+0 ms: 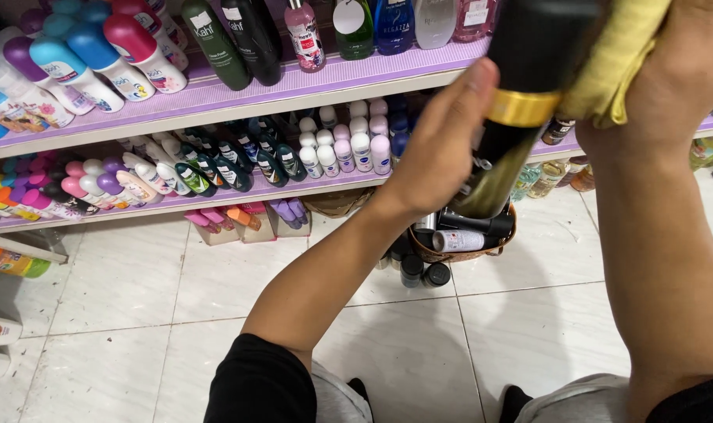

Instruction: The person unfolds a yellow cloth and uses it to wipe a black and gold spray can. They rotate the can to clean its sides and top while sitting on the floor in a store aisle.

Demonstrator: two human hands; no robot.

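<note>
**Wiping a dark bottle, with more cans waiting in the basket**

The left hand (pixel 442 149) is wrapped around a tall dark bottle (pixel 521 102) with a gold band, gripping it at mid-body and holding it up close to the camera, tilted. The right hand (pixel 669 70) is closed on a yellow cloth (pixel 619 59), which lies pressed against the upper part of the bottle. The bottle is in the air in front of the shelves, above a wicker basket (pixel 507 243) that stands on the tiled floor (pixel 137 290).

By my reading, the wipe of this bottle is under way rather than finished: the cloth covers only the upper side, while the lower half, under the left palm, is untouched by it at this instant. Whether the surface is already clean cannot be told; it is too close and blurred.

The basket holds several dark spray cans (pixel 470 231) lying on their sides, and two more black-capped cans (pixel 423 272) stand on the floor just beside it. These look like items yet to be handled, or handled and not yet shelved; the picture does not settle which.

The purple-edged shelves (pixel 239 90) behind are packed with roll-on deodorants (pixel 98 63) and small bottles, neatly rowed, which suggests those sections need no attention now
</note>
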